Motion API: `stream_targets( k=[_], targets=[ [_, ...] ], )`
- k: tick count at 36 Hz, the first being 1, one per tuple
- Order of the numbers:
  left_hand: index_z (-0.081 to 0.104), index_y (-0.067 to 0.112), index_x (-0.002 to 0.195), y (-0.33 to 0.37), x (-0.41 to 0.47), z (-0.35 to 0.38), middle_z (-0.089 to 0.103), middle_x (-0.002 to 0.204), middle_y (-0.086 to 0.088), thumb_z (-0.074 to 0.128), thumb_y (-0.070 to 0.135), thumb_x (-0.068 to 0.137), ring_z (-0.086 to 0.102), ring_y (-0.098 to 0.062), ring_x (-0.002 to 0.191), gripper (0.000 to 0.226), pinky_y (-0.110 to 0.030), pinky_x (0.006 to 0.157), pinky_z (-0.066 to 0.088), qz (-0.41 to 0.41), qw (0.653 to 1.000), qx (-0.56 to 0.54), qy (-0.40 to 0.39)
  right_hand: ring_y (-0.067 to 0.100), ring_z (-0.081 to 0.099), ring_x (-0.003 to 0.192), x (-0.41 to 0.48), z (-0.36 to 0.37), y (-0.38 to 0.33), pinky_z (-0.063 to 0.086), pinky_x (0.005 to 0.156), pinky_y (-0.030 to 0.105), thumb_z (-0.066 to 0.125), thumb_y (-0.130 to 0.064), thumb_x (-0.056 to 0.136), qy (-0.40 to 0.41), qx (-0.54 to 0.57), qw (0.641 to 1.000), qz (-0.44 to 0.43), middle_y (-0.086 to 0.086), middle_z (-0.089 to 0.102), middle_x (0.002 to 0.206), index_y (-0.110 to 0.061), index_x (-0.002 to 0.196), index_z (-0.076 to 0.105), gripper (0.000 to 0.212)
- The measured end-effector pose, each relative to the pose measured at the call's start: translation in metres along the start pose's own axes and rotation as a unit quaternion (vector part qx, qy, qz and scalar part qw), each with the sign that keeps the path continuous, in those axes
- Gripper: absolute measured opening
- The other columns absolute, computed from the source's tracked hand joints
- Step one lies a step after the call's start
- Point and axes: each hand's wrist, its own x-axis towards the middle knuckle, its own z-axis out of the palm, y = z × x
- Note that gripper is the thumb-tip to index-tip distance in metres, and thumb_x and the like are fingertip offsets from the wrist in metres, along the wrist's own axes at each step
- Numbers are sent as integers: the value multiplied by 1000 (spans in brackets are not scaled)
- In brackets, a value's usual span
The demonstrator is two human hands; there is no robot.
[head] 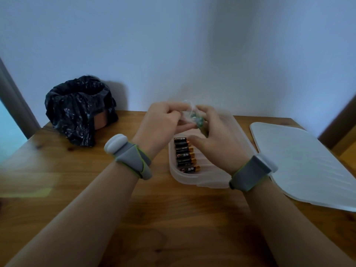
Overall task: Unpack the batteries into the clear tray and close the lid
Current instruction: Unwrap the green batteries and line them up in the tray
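as left hand, right hand pinch crinkly wrapper — ribbed tray

On my feed, both forearms are bare. Behind the left hand a grey fabric left wristband, edged in lime green, carries a rounded white left pod. The right hand has a matching right wristband and white right pod.
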Motion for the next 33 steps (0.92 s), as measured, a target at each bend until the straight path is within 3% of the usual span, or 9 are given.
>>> stream_targets(
  k=[3,6,9,12,15,18,24,27,33],
  targets=[
    [66,-1,102,-2,2,0,68,103,-29,40,-11,97,75,-27,88,29,-30,81,61,-19,1000,-17,-9,-19,54,69,3,2,0,40,63,2,60,-11,103,34,-42,999,-5,-12,57,84,-9,120,62,17],
    [66,-5,111,-4,3,-3,69,104,-29,41,-8,97,74,-28,90,29,-36,83,61,-20,999,16,-19,0,57,73,5,5,2,44,66,11,56,-17,106,43,-44,998,1,-8,61,85,-18,108,62,7],
    [73,15,104,-5,2,-7,71,100,-19,46,1,95,72,-27,88,32,-42,75,63,36,987,154,-28,13,66,88,6,7,7,55,82,30,52,-22,108,40,-39,998,17,-3,68,95,-23,113,61,10],
    [71,49,80,-6,2,-10,66,85,-8,51,10,90,67,-29,84,45,-47,70,61,107,955,275,-27,11,68,83,7,6,8,57,80,33,53,-27,108,40,-38,998,34,-1,71,93,-26,108,59,7],
    [65,50,73,-7,5,-10,57,84,0,55,16,90,63,-23,80,39,-35,74,54,126,936,329,-27,15,68,80,7,2,9,58,79,42,54,-33,107,41,-70,996,44,0,71,87,-19,108,62,16],
    [68,41,86,-10,6,-11,55,103,3,61,27,92,56,-7,91,17,-14,78,41,145,916,374,-19,15,67,78,8,-2,10,57,78,40,56,-31,106,40,-89,995,29,-4,68,82,-17,107,66,17],
    [77,29,90,-16,10,-18,58,101,4,68,30,89,55,-12,89,9,-32,80,49,216,877,428,-27,13,65,74,9,-4,16,57,77,44,57,-28,105,16,-93,995,-4,-11,69,84,-18,104,69,15],
    [77,30,87,-16,11,-20,60,96,4,69,26,90,55,-12,86,9,-28,76,46,232,874,427,-27,14,66,72,9,-4,17,58,75,42,57,-30,105,-5,-89,996,-5,-8,71,86,-20,104,68,15],
    [79,24,90,-16,12,-22,61,66,13,67,18,90,54,-4,65,14,-19,62,41,231,889,395,-19,14,69,56,8,-8,15,59,57,31,60,-22,105,-30,-33,999,-17,-4,72,71,-20,91,66,15]
  ],
)
